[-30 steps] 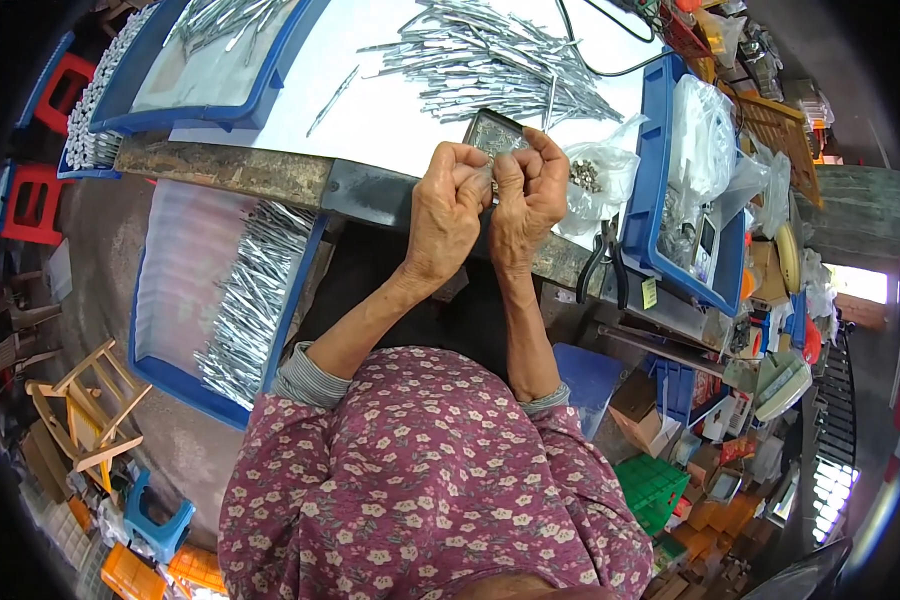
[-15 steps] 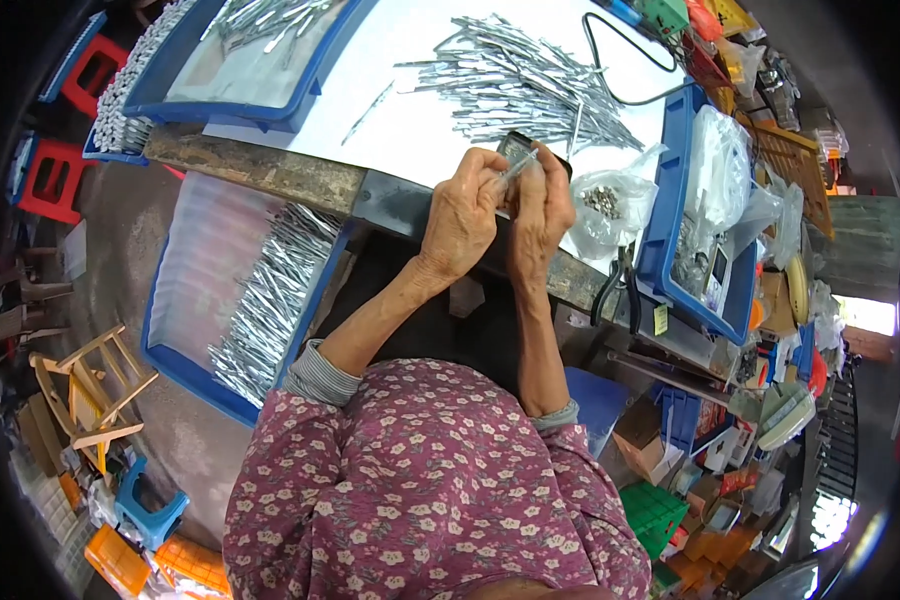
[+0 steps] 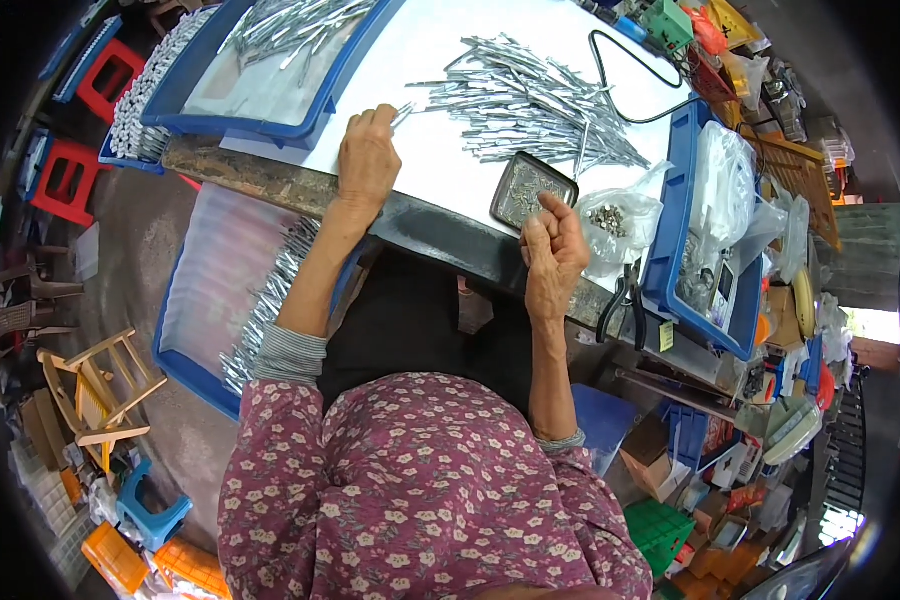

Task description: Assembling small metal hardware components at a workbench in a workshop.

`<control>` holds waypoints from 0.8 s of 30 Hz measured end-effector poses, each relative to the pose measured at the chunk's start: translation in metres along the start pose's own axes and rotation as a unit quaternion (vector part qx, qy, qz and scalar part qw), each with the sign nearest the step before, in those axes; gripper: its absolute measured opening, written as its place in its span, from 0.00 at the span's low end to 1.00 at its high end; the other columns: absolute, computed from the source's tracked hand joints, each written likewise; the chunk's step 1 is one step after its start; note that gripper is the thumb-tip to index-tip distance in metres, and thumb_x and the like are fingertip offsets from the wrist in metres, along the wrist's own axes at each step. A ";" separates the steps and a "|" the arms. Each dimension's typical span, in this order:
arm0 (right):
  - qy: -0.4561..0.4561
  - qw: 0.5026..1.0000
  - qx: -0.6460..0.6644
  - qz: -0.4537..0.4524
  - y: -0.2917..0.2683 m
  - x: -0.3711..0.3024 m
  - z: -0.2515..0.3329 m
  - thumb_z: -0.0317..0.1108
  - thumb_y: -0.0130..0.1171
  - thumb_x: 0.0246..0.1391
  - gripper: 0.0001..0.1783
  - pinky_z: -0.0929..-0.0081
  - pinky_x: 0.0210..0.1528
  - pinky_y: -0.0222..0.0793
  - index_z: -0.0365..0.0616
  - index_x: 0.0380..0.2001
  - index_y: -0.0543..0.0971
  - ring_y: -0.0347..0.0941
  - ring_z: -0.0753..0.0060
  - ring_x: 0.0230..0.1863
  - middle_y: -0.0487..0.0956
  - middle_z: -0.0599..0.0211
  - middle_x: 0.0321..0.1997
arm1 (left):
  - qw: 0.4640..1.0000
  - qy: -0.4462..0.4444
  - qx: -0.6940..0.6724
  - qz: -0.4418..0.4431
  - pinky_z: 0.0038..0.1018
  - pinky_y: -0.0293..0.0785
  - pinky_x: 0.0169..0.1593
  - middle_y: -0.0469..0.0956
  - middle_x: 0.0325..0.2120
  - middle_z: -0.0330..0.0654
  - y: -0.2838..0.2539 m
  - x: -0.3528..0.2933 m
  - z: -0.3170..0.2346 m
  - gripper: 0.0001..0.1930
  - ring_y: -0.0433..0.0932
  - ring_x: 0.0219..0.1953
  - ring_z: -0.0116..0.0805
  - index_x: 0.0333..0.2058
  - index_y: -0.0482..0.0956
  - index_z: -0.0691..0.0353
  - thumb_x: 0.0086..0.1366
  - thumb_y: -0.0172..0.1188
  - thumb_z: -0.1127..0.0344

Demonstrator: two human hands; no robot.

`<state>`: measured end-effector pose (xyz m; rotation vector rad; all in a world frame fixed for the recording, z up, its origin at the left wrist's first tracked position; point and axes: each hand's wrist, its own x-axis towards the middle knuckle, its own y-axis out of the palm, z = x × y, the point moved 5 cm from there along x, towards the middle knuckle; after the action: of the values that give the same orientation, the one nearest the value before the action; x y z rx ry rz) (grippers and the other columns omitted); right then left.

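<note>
My left hand (image 3: 368, 165) is over the white-covered tabletop, left of a heap of thin silvery metal rods (image 3: 540, 105). Its fingers are curled round a thin metal rod (image 3: 403, 113), whose end sticks out past the fingertips. My right hand (image 3: 555, 255) is at the near edge of a small dark tray (image 3: 507, 207) scattered with tiny metal parts. Thumb and forefinger are pressed together there; anything between them is too small to make out. Right of the tray lies a clear plastic bag (image 3: 625, 222) of small metal pieces.
Black-handled pliers (image 3: 622, 305) hang at the table's front edge. On the right stands a blue tray (image 3: 660, 270) with plastic bags. At the far left is a blue tray (image 3: 310, 120) of rods; another blue tray (image 3: 170, 330) of rods sits below the table. A black cable (image 3: 595, 60) loops behind the heap.
My hands, earlier together over the small tray with a thin rod, have parted. The left has moved left to where a single rod lay. The right has drawn back slightly, uncovering the tray.
</note>
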<state>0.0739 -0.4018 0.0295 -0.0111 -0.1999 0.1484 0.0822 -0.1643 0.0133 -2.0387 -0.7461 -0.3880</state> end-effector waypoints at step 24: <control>0.026 0.991 -0.127 0.029 -0.024 -0.017 -0.001 0.27 0.50 0.53 0.14 0.89 0.24 0.56 0.33 0.43 0.69 0.60 0.87 0.22 0.66 0.77 0.20 | 0.994 0.077 0.070 0.033 0.37 0.66 0.38 0.70 0.27 0.47 0.056 0.029 -0.021 0.04 0.70 0.33 0.46 0.27 0.71 0.63 0.50 0.53 0.76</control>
<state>0.0613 -0.4279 0.0253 -0.2739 -0.1660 0.1804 0.1408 -0.1945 0.0034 -1.8735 -0.5920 -0.4380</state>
